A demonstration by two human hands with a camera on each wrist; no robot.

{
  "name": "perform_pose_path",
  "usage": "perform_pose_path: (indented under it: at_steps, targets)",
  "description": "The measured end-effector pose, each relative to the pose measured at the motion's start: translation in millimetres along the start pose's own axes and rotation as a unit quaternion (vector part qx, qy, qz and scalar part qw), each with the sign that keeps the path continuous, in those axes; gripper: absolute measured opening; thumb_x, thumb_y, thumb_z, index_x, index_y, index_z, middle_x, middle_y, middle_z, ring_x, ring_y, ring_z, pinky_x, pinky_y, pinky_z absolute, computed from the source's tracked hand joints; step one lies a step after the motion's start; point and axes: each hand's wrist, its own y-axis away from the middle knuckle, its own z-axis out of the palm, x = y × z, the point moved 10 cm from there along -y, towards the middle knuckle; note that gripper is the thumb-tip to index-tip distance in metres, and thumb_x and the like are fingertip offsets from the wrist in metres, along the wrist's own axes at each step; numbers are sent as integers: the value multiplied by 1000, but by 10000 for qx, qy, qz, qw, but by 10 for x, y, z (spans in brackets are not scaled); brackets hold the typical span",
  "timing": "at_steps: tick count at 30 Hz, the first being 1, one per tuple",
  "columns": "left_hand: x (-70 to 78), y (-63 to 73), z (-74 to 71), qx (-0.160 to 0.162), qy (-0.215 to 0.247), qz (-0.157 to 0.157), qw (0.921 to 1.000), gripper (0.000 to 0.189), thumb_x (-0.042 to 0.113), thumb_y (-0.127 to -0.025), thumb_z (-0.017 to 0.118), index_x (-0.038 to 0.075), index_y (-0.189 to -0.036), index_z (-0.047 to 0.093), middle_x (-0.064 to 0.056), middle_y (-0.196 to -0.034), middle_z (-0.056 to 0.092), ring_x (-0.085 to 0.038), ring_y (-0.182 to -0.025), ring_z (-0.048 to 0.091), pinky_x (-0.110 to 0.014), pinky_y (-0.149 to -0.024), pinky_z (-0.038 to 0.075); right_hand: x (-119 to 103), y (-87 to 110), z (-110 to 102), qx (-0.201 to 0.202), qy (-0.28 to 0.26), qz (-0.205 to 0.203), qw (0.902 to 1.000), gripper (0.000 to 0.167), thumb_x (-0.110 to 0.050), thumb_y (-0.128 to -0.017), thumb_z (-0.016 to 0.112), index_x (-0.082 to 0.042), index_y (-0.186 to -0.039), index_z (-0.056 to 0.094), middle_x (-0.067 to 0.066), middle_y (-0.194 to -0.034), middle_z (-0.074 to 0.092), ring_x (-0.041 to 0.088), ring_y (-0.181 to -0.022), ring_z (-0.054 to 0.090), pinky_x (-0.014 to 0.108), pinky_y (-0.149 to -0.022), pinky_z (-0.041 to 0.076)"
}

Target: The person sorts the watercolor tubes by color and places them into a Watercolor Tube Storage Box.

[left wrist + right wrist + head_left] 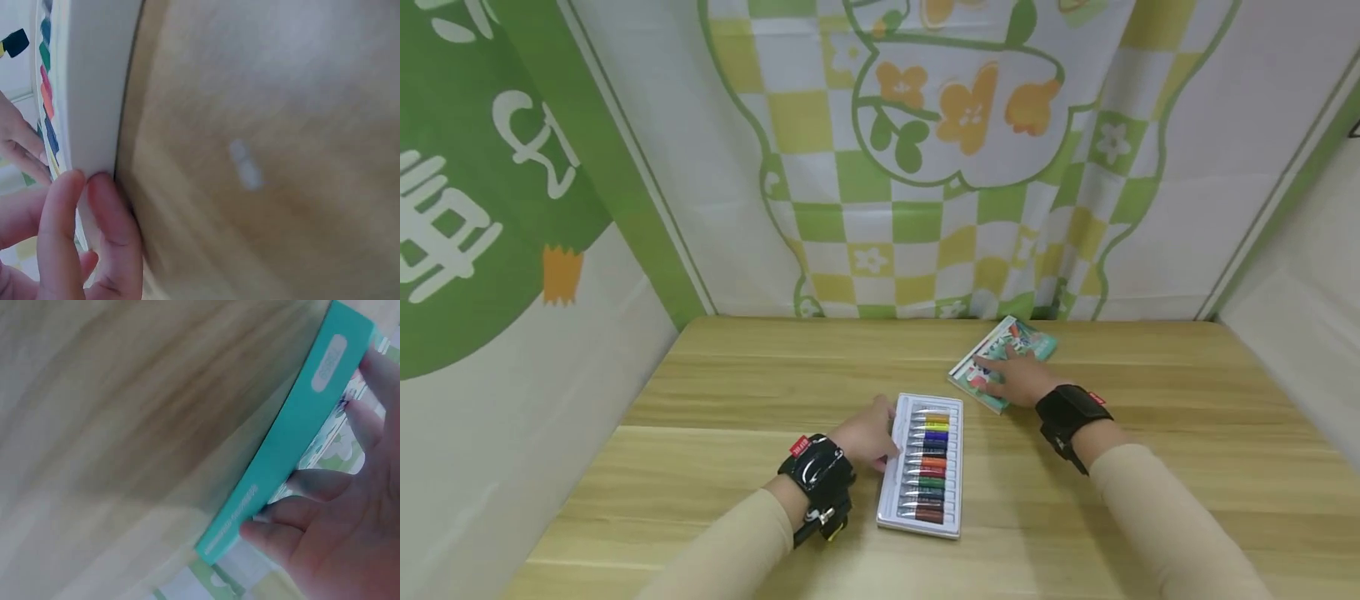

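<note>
A white tray [890, 500] of small paint tubes [932, 462] in several colours lies flat on the table. My left hand [863, 433] is at its left side, and bent fingers touch the tray's edge [97, 87] in the left wrist view. Farther back and to the right lies a thin teal box [988, 358] with a colourful printed top, set at a slant. Spread fingers of my right hand [1026, 379] rest on that top. The right wrist view shows the box's teal side [281, 444] with pale lettering; the hand covers part of the printed face.
Both things lie on a wood-grain table [737, 375]. Behind its far edge hangs a green, yellow and white checked curtain [917, 242] with flowers. Pale fabric walls [1300, 275] stand on the right, and a green and white printed one [512, 250] on the left.
</note>
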Motion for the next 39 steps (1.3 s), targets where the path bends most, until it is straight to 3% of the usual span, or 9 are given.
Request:
perform_pose_path:
  at_steps: [8, 13, 25, 31, 39]
  targets:
    - [-14, 10, 24, 34, -518, 1, 9986, 48, -10, -83, 74, -2, -122, 47, -17, -87, 57, -18, -56, 60, -27, -50, 53, 111, 117, -22, 219, -586, -881, 9941, 59, -34, -105, 59, -6, -155, 43, 39, -159, 19, 68, -140, 11, 77, -106, 23]
    - [24, -25, 31, -74, -497, 111, 9987, 49, -11, -83, 74, -2, -123, 48, -18, -90, 59, -21, -61, 61, -28, -52, 54, 187, 126, 26, 169, -695, -811, 9941, 53, -31, -108, 54, -9, -155, 44, 36, -160, 19, 64, -143, 9, 76, -108, 22]
    - [74, -62, 36, -306, -545, 34, 9980, 49, -9, -86, 73, 2, -126, 48, -18, -94, 60, -23, -67, 62, -30, -57, 55, -13, 107, 62, 182, -304, -875, 9955, 51, -36, -109, 50, -17, -156, 45, 36, -160, 17, 66, -141, 12, 76, -107, 23]
    - [42, -83, 91, -422, -424, 29, 9982, 49, -11, -84, 73, 3, -124, 48, -16, -91, 60, -22, -65, 61, -29, -56, 55, 27, 158, 109, -16, -576, -1092, 9923, 50, -32, -109, 50, -14, -156, 45, 35, -161, 18, 61, -145, 11, 76, -110, 18]
    - [144, -75, 79, -509, -323, 66, 9982, 48, -11, -86, 71, 3, -126, 47, -16, -93, 60, -21, -69, 59, -27, -58, 55, -9, 167, 78, 28, -623, -1233, 9904, 50, -30, -109, 51, -13, -155, 45, 35, -161, 17, 63, -144, 7, 76, -109, 19]
